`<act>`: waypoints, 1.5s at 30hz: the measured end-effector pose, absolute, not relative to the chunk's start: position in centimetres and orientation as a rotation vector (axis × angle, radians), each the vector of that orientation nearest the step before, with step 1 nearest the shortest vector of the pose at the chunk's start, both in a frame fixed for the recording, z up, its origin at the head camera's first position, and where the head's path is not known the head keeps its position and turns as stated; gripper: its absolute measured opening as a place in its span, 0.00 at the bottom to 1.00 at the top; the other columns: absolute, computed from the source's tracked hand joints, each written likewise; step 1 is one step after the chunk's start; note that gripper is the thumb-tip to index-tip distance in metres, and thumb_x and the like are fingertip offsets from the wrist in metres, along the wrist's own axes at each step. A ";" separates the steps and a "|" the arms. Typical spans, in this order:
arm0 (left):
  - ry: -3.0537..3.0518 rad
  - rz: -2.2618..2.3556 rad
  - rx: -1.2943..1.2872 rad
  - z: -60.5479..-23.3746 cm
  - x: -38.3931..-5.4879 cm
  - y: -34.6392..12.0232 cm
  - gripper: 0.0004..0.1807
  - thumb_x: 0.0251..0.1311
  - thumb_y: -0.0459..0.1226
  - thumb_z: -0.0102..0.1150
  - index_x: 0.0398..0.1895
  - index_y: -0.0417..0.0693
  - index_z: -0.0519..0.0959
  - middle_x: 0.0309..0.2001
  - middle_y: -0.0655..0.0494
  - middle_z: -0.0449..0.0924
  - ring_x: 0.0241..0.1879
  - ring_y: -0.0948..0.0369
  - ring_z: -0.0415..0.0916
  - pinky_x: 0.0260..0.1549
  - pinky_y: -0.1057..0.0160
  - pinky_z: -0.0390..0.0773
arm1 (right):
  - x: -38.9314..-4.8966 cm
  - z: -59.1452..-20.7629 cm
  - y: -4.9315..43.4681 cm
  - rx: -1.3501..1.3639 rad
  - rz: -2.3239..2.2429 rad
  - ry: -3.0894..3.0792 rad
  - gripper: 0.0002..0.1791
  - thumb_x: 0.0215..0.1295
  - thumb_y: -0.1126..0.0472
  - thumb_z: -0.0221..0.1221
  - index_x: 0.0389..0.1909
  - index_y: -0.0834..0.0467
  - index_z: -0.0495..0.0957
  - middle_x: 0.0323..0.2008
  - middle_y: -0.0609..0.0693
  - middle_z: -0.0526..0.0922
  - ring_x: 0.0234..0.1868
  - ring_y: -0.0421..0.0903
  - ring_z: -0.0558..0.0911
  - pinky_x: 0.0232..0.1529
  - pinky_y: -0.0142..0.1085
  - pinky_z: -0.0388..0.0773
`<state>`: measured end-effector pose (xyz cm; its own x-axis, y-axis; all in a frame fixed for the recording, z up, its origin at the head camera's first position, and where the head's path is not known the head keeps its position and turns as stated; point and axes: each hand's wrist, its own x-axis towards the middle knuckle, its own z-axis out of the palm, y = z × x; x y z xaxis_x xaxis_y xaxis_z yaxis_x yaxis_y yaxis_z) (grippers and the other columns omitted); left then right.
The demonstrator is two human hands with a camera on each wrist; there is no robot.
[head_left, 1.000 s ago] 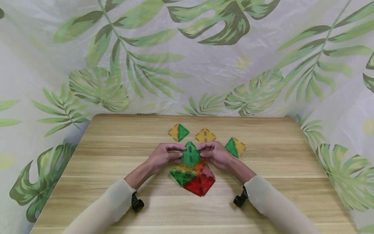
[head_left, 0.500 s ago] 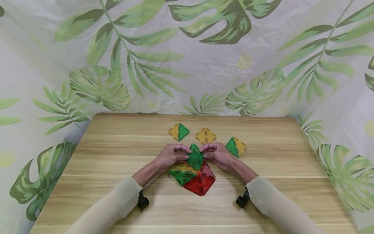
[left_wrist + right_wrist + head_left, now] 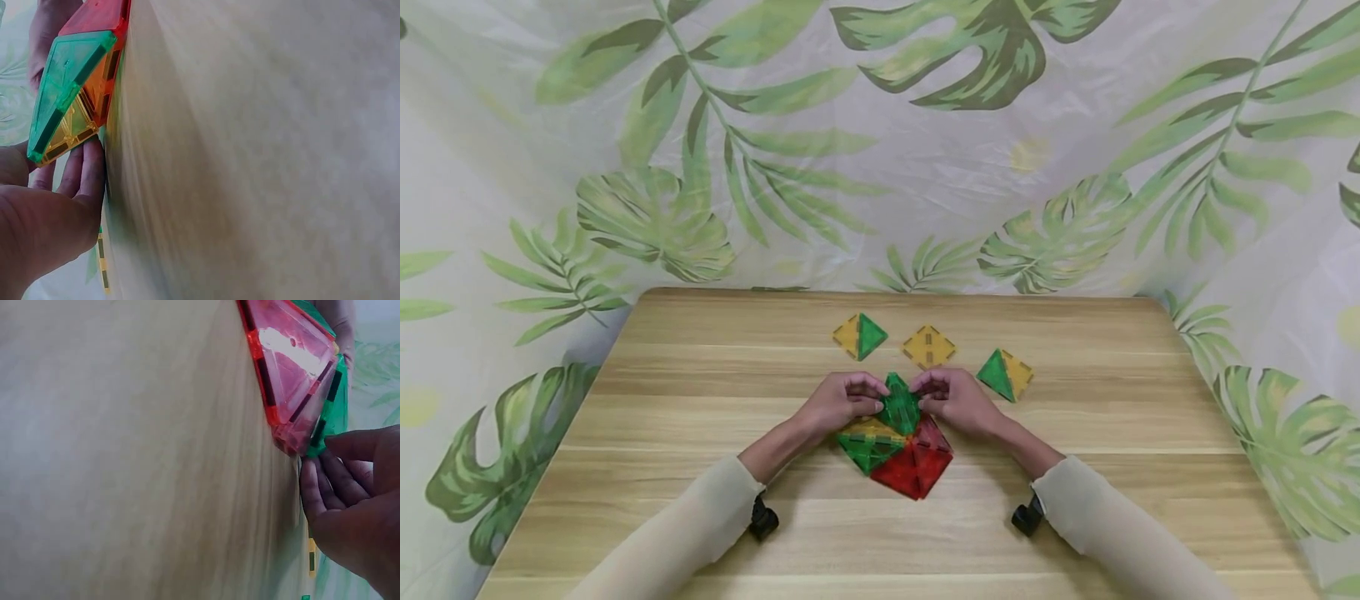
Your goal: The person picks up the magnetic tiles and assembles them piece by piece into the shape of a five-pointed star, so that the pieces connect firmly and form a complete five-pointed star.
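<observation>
Two joined green triangular magnetic tiles (image 3: 901,407) stand folded at the back of a multicoloured magnetic-tile structure (image 3: 917,471). My left hand (image 3: 844,402) pinches their left side, and my right hand (image 3: 961,403) pinches their right side. The structure has red, orange, yellow and green triangles leaning together. In the left wrist view, its green tile (image 3: 65,84) hides much of what the left fingers (image 3: 94,165) hold. In the right wrist view, the right thumb (image 3: 353,445) lies against the green tile (image 3: 337,403), beside a clear red tile (image 3: 290,359).
Behind the hands lie flat tile pairs: a yellow-and-green pair (image 3: 870,336) on the left, a yellow pair (image 3: 928,346) in the middle, and a green-and-yellow pair (image 3: 997,377) on the right. The wooden table (image 3: 715,333) meets a leaf-patterned cloth (image 3: 805,183) at the back.
Both hands have carried the green tiles slightly right and down toward the structure, mostly in the first half second. The tiles now tilt a little. The structure and flat pairs have stayed put.
</observation>
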<state>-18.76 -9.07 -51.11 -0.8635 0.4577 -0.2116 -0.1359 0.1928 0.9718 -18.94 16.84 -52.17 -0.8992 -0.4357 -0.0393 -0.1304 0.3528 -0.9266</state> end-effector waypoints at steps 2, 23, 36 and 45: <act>2.027 1.699 0.322 -50.9 -18.7 -9.2 0.12 0.67 0.25 0.66 0.52 0.32 0.84 0.49 0.41 0.87 0.47 0.57 0.85 0.45 0.65 0.85 | -18.6 -52.0 16.8 -0.528 -1.530 2.380 0.11 0.67 0.75 0.64 0.48 0.64 0.86 0.51 0.58 0.87 0.51 0.52 0.88 0.50 0.35 0.86; 2.325 1.189 1.215 -49.8 -20.7 -7.8 0.16 0.81 0.37 0.54 0.62 0.41 0.83 0.67 0.46 0.80 0.74 0.47 0.68 0.75 0.43 0.66 | -10.2 -51.7 16.3 -0.743 -1.288 2.916 0.37 0.48 0.49 0.84 0.56 0.61 0.81 0.50 0.53 0.85 0.50 0.50 0.83 0.48 0.45 0.85; 2.429 1.008 1.321 -49.2 -20.9 -8.9 0.13 0.77 0.39 0.60 0.55 0.44 0.87 0.58 0.52 0.85 0.66 0.52 0.75 0.71 0.46 0.70 | -10.3 -52.4 16.8 -0.699 -1.202 3.006 0.33 0.45 0.58 0.85 0.53 0.61 0.82 0.49 0.50 0.85 0.52 0.47 0.82 0.53 0.44 0.84; 2.505 0.942 1.288 -49.0 -19.4 -11.9 0.14 0.75 0.40 0.63 0.58 0.45 0.85 0.58 0.49 0.84 0.61 0.51 0.79 0.63 0.46 0.78 | -11.8 -52.4 17.7 -0.667 -1.228 2.963 0.22 0.55 0.63 0.80 0.51 0.61 0.87 0.52 0.52 0.85 0.56 0.51 0.83 0.58 0.50 0.82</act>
<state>-19.39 -11.85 -49.05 -0.6119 0.7804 0.1289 0.6720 0.4270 0.6050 -11.81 17.66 -52.42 -0.9084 -0.3168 0.2729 -0.4170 0.6376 -0.6477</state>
